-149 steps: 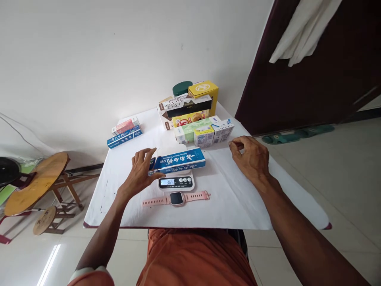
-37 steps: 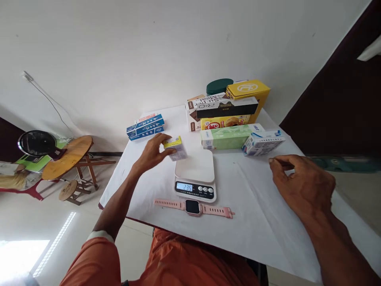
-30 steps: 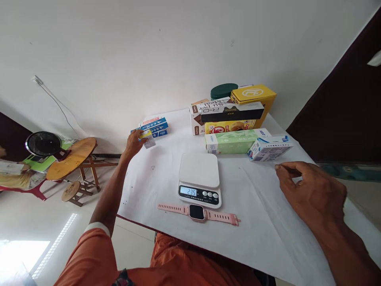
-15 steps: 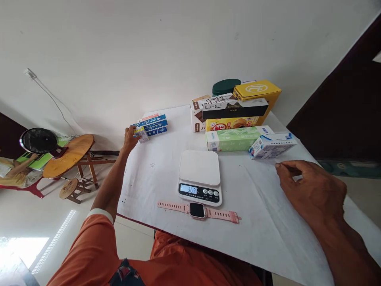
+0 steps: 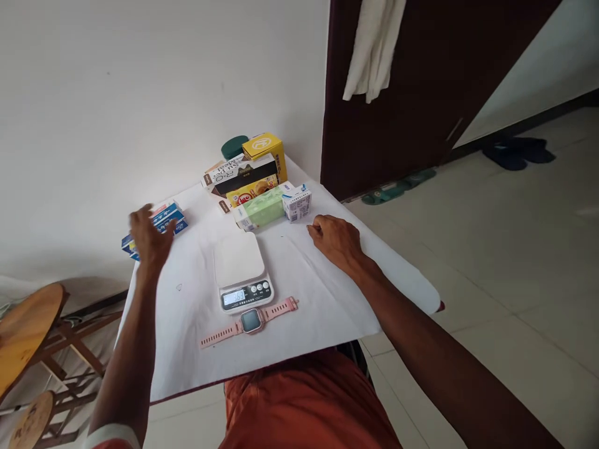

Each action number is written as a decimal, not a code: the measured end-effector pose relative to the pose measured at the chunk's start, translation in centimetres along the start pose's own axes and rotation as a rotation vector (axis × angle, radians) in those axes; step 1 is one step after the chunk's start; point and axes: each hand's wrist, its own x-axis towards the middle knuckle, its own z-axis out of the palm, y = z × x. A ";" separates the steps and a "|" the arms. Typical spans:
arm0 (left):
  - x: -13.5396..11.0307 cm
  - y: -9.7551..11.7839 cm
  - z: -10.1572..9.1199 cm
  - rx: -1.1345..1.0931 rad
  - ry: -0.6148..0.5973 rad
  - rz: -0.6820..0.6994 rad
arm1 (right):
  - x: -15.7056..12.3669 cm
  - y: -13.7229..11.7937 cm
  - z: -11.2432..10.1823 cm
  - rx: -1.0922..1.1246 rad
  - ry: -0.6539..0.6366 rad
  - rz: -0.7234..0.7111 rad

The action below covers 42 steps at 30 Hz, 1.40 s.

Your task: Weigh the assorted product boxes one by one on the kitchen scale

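My left hand (image 5: 152,239) hovers by the blue boxes (image 5: 180,224) at the table's left edge, fingers apart, holding nothing I can see; it hides part of them. My right hand (image 5: 337,240) rests on the right side of the table with its fingers curled in and nothing visible in them. Just beyond it stands a white and blue box (image 5: 298,204), beside a long green box (image 5: 262,209). Between my hands lies a white kitchen scale (image 5: 239,259) with a bare platform and a lit display. A pink-strapped smartwatch (image 5: 251,320) lies in front of the scale.
Behind the green box are a yellow food box (image 5: 253,189), a black-and-white box (image 5: 246,176), a tall yellow box (image 5: 262,144) and a dark green lid (image 5: 234,147). A wooden table (image 5: 32,327) and stool (image 5: 32,421) stand left. Slippers (image 5: 517,153) lie on the floor right.
The view has swung right, showing more of the door and floor. My left hand has let go of the small yellow-and-white box and its fingers have spread. My right hand stays near the white and blue box.
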 end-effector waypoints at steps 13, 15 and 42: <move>-1.7 25.8 8.4 0.064 -0.451 0.545 | -0.4 -0.9 -1.4 -0.133 -0.136 -0.013; -1.9 25.9 8.7 0.052 -0.458 0.553 | -0.4 -0.7 -1.1 -0.131 -0.126 -0.023; -6.9 9.7 -1.8 -0.186 -0.519 0.339 | -0.5 0.0 0.1 -0.106 -0.090 -0.013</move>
